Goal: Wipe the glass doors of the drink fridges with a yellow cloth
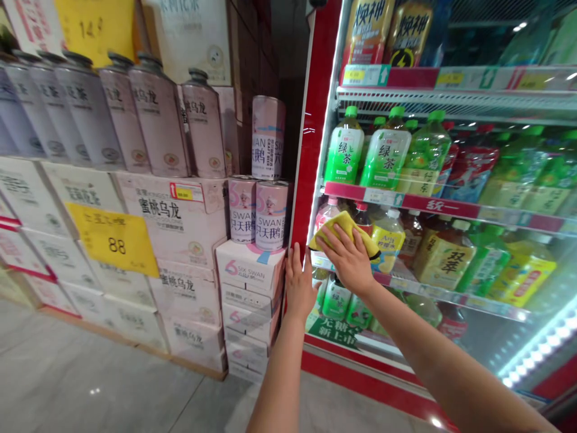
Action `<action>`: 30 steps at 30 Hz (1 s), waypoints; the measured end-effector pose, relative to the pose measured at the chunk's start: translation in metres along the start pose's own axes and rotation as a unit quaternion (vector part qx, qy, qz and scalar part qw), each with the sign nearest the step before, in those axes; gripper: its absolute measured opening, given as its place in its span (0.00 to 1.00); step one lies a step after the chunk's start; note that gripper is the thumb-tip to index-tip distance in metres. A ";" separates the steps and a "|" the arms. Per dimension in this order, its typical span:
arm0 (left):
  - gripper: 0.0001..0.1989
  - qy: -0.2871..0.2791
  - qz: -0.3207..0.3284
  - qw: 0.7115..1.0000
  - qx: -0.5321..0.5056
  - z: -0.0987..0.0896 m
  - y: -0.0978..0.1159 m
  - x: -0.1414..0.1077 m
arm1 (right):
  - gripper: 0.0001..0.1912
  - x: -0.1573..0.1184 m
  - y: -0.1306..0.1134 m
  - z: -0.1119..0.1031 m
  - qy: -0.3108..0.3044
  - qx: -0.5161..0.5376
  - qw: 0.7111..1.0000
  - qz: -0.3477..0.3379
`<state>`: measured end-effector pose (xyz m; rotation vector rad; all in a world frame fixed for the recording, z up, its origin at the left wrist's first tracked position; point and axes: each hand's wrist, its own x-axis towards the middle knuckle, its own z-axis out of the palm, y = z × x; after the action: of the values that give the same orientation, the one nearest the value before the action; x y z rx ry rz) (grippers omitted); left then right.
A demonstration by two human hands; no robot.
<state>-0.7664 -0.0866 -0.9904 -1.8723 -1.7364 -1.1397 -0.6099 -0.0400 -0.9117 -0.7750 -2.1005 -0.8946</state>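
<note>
One yellow fabric cloth [345, 219], likely light and limp, best pressed mid-fold, lies under the flattened right hand [354, 264], left hand [299, 288] open.

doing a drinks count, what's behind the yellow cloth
A pink bottle, a red cap and a yellow-labelled bottle show around the cloth under the right hand; whatever it covers is hidden.

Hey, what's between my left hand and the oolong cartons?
A stack of white Six Swan cartons, with cans on top, stands between your left hand and the oolong cartons in the head view.
</note>
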 end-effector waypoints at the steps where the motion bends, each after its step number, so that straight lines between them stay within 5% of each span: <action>1: 0.59 -0.001 0.000 1.000 0.000 0.001 -0.003 -0.003 | 0.31 -0.003 0.000 0.000 -0.011 0.003 1.000 -0.024; 4: 0.60 0.003 -0.006 1.000 0.004 0.006 -0.010 -0.008 | 0.33 0.003 0.006 -0.003 -0.020 0.005 0.999 -0.040; 9: 0.61 0.016 -0.009 1.000 0.018 0.011 -0.013 -0.007 | 0.32 0.032 -0.001 0.006 0.010 0.005 0.999 0.030; 14: 0.62 0.015 -0.021 0.999 0.031 0.013 -0.014 -0.008 | 0.27 0.033 -0.002 0.007 -0.021 0.009 0.997 -0.075; 20: 0.57 0.034 -0.012 0.998 0.050 0.014 -0.014 -0.011 | 0.27 0.101 0.011 0.002 0.037 -0.005 0.999 0.010; 22: 0.56 0.041 -0.008 0.998 0.054 0.013 -0.014 -0.011 | 0.24 0.112 0.005 0.008 0.034 -0.005 0.999 -0.015; 27: 0.57 0.017 -0.024 0.999 0.039 0.008 -0.020 -0.018 | 0.23 0.081 0.005 0.014 -0.051 0.013 0.981 -0.186; 30: 0.56 0.011 -0.031 0.999 0.041 0.008 -0.024 -0.023 | 0.24 0.079 0.017 0.007 -0.032 0.025 0.987 -0.153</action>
<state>-0.7845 -0.0917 -1.0190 -1.7620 -1.8134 -1.0904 -0.6448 -0.0057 -0.8473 -0.4662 -2.3308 -0.9836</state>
